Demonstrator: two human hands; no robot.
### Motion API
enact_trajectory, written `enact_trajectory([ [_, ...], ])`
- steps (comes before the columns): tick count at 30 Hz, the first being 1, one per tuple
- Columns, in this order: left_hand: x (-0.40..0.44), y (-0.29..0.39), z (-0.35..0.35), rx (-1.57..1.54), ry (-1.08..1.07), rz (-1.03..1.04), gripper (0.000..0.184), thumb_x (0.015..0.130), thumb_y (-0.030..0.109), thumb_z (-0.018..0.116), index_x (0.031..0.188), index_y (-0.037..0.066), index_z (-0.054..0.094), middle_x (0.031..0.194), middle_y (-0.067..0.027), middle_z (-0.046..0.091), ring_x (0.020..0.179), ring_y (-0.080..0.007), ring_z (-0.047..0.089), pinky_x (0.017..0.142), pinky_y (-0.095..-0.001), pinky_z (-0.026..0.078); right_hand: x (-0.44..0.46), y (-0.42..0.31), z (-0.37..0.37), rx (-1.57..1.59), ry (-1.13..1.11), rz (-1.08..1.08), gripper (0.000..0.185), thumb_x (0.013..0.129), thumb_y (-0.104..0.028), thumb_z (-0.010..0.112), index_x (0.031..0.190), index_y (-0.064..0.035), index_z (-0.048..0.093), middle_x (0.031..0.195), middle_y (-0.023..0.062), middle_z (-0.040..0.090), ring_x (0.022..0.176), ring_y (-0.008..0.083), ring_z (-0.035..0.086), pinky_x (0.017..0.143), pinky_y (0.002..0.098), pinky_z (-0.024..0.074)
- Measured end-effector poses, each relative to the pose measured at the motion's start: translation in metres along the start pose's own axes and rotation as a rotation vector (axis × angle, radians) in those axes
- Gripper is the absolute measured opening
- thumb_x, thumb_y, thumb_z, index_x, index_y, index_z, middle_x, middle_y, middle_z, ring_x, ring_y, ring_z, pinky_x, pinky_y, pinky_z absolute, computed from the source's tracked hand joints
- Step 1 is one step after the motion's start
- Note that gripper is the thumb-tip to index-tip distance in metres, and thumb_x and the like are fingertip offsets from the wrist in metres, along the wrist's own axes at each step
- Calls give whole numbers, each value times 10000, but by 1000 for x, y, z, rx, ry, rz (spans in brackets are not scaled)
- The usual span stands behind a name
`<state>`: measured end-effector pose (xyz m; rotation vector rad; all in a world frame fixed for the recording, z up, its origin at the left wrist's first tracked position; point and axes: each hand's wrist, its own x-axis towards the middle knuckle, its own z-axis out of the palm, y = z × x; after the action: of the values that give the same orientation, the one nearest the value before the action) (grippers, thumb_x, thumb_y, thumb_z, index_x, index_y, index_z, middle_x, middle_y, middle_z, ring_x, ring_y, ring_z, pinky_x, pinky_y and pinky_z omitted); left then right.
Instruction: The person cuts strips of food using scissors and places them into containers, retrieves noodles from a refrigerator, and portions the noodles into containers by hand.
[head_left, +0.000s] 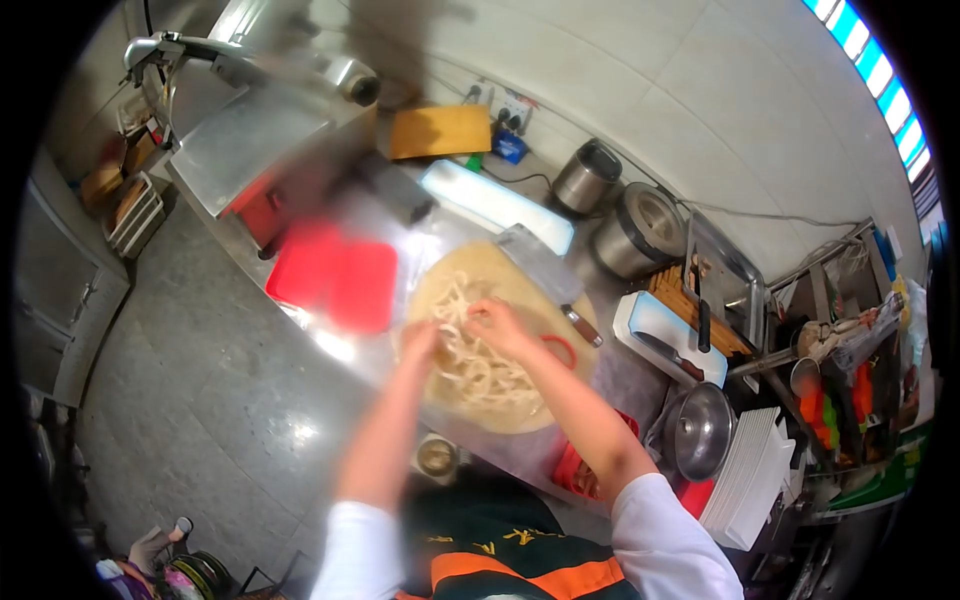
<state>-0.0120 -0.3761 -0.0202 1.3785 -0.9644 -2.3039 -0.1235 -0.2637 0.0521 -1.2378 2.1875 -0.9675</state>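
Observation:
A heap of pale, thin strips (482, 372), some curved into loops, lies on a round wooden cutting board (520, 418); their exact kind is unclear. At the heap's left edge, my left hand (421, 342) is closed on some strips, slightly blurred. Opposite it, my right hand (497, 325) has its fingers bent and pinched together on strips at the upper part of the heap. A cleaver (540, 265) with a wooden handle rests across the board's upper right side. Near my right forearm, a red ring-shaped item (560, 350) lies on the board.
Red trays (335, 275) sit left of the board, partly smeared. Behind it are a long white tray (497, 205) and steel pots (642, 232). A knife (668, 355) lies on a white board at right, above a metal bowl (698, 430) and stacked white trays (745, 470).

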Motion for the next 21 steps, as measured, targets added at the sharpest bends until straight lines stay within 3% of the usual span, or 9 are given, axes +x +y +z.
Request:
enact_trajectory([
  [2,5,4,-1,640,-74,258,369,674,239,645,977,37,584,920,-112,603,859,-175,566,719,-311,445,2,10,2,68,-2,96,372,642,-205,682,967,-66,567,1019,150,537,991,278,491,866,345,379],
  [4,-26,18,8,557,-103,451,212,691,114,596,874,8,583,799,-90,596,696,-215,570,646,-319,449,-4,11,-9,96,20,-12,456,640,-211,694,1043,-74,531,1082,142,500,1029,278,470,880,339,373],
  [7,-75,52,24,1147,-89,1050,202,715,150,567,905,87,593,833,-102,590,864,-254,527,764,-359,389,-10,-6,-36,53,86,-237,533,625,-226,711,1106,-115,510,1161,146,445,1086,278,428,918,330,347],
  [14,-172,128,85,1350,-123,1247,135,746,123,565,876,98,593,803,-43,590,876,-212,528,727,-352,395,-4,-48,-101,-116,57,-337,290,674,-216,659,924,-100,567,985,131,537,962,267,487,796,351,392],
  [16,-172,133,89,1025,-131,1178,90,741,108,595,829,91,596,767,-50,584,857,-179,527,678,-323,414,-10,-72,-119,-23,159,-386,155,739,-182,589,835,-66,553,834,116,563,837,265,519,710,346,402],
  [18,-155,130,84,959,-239,1164,269,705,112,653,959,92,565,868,-55,582,850,-150,525,669,-300,432,-11,-82,-130,148,138,-236,107,781,-156,520,827,-61,536,760,108,560,723,261,529,676,322,417],
  [19,-157,126,83,785,-374,1098,412,687,120,674,1061,96,504,961,-66,555,876,-152,515,706,-307,435,-15,-90,-136,158,111,-267,105,829,-85,409,829,-49,508,789,66,547,716,156,533,666,264,424],
  [20,-157,122,80,611,-501,1027,558,668,128,696,1164,100,442,1054,-76,528,901,-153,504,742,-314,437,-14,-88,-135,157,118,-264,105,829,-85,409,829,-49,508,789,66,547,716,156,533,666,264,424],
  [21,-136,107,70,710,-537,1018,788,632,150,730,1283,107,288,1199,-85,436,999,-192,476,819,-341,417,-12,-83,-133,408,90,-217,98,843,-93,388,830,-61,480,718,49,504,661,145,511,614,254,414],
])
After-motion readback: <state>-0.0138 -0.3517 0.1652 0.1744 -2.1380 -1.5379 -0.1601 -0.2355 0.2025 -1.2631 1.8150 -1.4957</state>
